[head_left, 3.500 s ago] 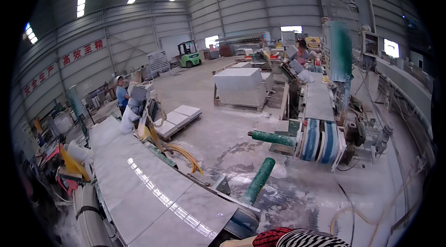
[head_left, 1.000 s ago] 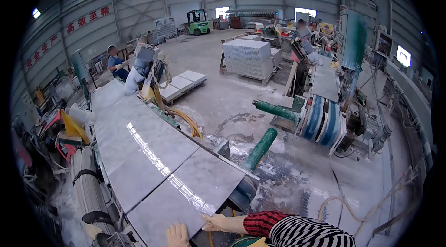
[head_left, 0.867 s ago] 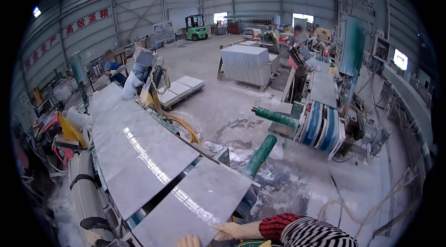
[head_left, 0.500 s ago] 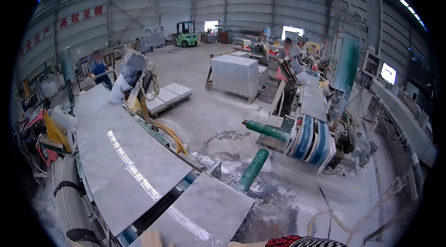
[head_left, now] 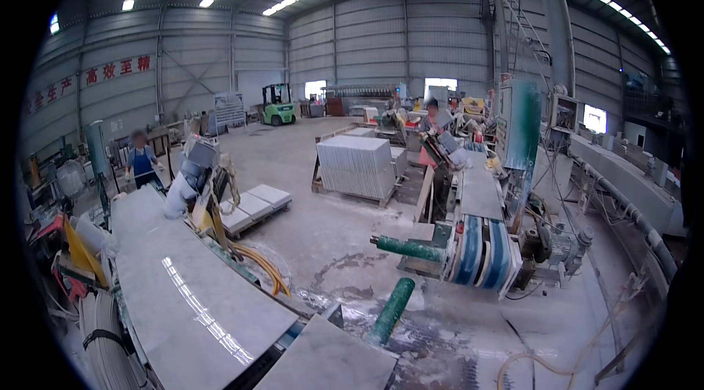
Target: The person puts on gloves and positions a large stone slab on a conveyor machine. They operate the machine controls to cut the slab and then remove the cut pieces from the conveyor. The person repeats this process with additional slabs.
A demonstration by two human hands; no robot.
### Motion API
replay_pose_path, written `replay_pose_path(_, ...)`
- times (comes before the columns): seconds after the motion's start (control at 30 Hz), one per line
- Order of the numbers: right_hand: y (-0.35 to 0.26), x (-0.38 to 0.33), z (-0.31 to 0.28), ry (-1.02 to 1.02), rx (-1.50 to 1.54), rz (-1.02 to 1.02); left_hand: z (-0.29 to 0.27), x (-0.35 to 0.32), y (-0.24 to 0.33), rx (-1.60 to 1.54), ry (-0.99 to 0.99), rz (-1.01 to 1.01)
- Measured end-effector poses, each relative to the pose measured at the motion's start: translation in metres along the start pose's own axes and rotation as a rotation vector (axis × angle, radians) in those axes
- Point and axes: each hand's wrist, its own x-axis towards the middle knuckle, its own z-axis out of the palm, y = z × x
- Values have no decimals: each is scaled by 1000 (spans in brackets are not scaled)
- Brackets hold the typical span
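Observation:
Neither of my hands shows in the head view now. Closest to me, at the lower edge, is a grey-white polished stone slab [head_left: 330, 357], its near part cut off by the picture's rim. Beyond it to the left, a longer stone slab [head_left: 198, 302] of the same colour lies on the conveyor line, with a dark gap between the two. A strip of light is reflected on the long slab. At its far end, a grey motor-driven machine head [head_left: 192, 166] leans over the slab.
A green roller [head_left: 391, 309] juts out right of the near slab. Another conveyor with blue belts [head_left: 480, 254] carries a slab at the right. Stacked slabs [head_left: 356, 162], a green forklift [head_left: 278, 105] and two people [head_left: 141, 162] are farther off. Yellow hoses [head_left: 264, 267] hang beside the long slab.
The view has tilted upward, so everything sits lower and more roof shows. A hand and a patterned sleeve at the lower edge have gone out of view.

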Motion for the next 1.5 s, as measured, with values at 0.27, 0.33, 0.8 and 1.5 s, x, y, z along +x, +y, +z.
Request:
replay_pose_path(0.27,15,-30,-7,15,-221,-69,-21,-29,18,47,33,-83)
replay_pose_path(0.33,-1,-47,-10,93,-39,-34,-22,-30,30,11,51,-117)
replay_pose_path(0.8,3,-103,-324,571,318,-537,138,99,298,-639,39,243)
replay_pose_path(1.5,63,-361,-533,1477,-191,-338,421,101,604,-639,-546,171)
